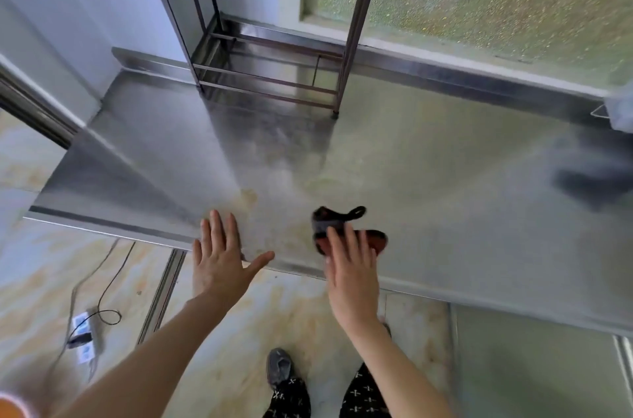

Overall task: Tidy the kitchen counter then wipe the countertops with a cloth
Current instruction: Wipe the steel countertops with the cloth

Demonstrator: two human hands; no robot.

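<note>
Wiping desk [445, 160] before rack [274, 75]: pressing dark cloth [329, 222] under straight fingers of right hand [352, 270], left hand [219, 256] splayed; next, likely sweeping rackward.

Brushed, streaky steel countertop [428, 178]; dark soft cloth [337, 224]; metal rack [270, 75].

Flat left hand [219, 256] at steel counter [445, 178] edge; right hand [352, 267] apparently presses crumpled dark red-grey cloth [323, 225].
</note>
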